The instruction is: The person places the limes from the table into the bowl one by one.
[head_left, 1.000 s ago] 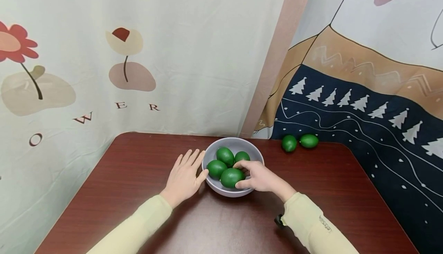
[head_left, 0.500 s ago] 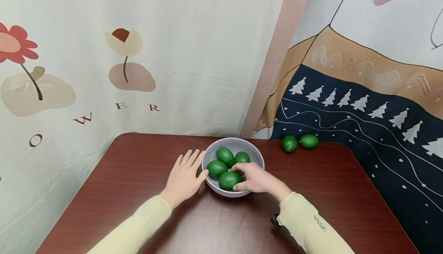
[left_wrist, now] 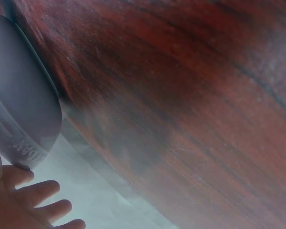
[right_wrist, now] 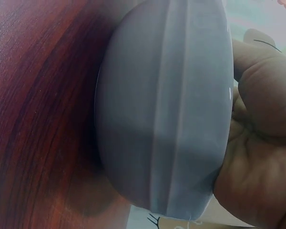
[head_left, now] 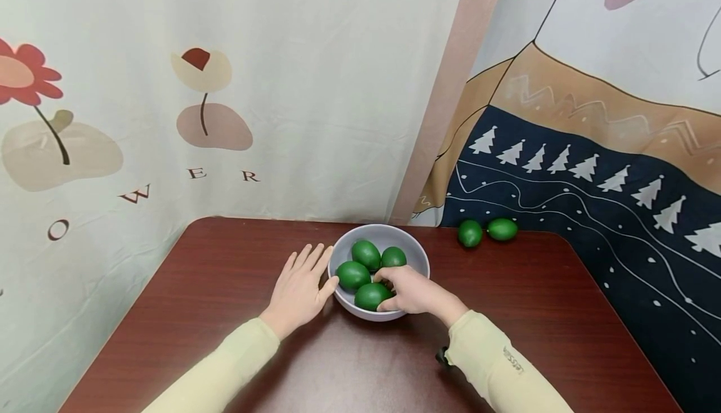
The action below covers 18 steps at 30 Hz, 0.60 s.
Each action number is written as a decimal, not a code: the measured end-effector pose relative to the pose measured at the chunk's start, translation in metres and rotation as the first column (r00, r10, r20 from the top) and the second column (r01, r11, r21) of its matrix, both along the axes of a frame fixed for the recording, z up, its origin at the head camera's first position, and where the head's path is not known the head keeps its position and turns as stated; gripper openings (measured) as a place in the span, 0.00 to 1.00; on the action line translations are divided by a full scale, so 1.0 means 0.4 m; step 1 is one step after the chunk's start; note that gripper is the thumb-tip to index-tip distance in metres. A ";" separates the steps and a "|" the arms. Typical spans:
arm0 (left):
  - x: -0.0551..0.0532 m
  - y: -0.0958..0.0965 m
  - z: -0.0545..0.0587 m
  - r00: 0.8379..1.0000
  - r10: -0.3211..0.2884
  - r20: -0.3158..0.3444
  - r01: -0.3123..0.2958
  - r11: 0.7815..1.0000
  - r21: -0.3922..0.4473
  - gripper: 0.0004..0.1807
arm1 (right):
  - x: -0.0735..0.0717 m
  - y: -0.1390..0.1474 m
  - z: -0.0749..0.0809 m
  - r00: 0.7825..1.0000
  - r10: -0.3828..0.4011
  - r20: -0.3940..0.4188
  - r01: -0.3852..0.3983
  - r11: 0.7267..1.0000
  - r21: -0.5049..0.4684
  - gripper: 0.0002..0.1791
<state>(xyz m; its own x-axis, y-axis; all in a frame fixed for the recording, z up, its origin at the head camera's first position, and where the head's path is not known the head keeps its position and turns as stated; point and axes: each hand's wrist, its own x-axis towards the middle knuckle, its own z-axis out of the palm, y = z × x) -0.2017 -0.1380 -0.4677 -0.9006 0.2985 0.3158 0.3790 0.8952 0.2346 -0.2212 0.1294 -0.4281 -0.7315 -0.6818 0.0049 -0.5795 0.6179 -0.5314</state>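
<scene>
On the table [head_left: 366,369] before you, near its far edge, stands the bowl [head_left: 415,251]. Four limes [head_left: 367,255] lie in it, the nearest at your right hand [head_left: 411,289]. Your left hand [head_left: 301,289] is at its left side. Two further limes [head_left: 470,233] lie well right, side by side at the far edge.

A: Room to pass?
B: Yep, bare surface [head_left: 360,369] up front, between the sleeves [head_left: 219,366]. More to the right of the bowl [head_left: 415,251], until two loose fruits [head_left: 502,229] near the back edge.
A: Blockers?
B: Left hand [head_left: 301,291] walls off the bowl's left; right hand [head_left: 411,289] covers near-right rim. Four green fruits [head_left: 366,254] crowd inside; curtain [head_left: 315,119] behind.
</scene>
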 end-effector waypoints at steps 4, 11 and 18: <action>-0.001 0.000 -0.001 1.000 -0.001 -0.005 0.001 1.000 -0.003 0.35 | 0.001 -0.010 0.000 1.000 -0.001 -0.020 0.001 1.000 0.026 0.23; 0.000 0.000 -0.001 1.000 -0.003 -0.013 0.003 1.000 -0.003 0.35 | 0.000 -0.019 -0.008 1.000 -0.010 -0.020 0.011 0.999 0.039 0.23; 0.000 0.000 0.000 1.000 -0.001 -0.011 0.001 1.000 0.001 0.35 | -0.002 -0.025 -0.012 0.999 -0.024 -0.021 0.025 0.999 0.043 0.22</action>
<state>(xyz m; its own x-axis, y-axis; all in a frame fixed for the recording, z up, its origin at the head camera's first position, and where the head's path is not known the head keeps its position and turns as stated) -0.2018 -0.1378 -0.4678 -0.8968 0.2994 0.3258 0.3826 0.8945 0.2312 -0.2218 0.1193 -0.4330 -0.7483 -0.6633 -0.0085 -0.5744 0.6542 -0.4920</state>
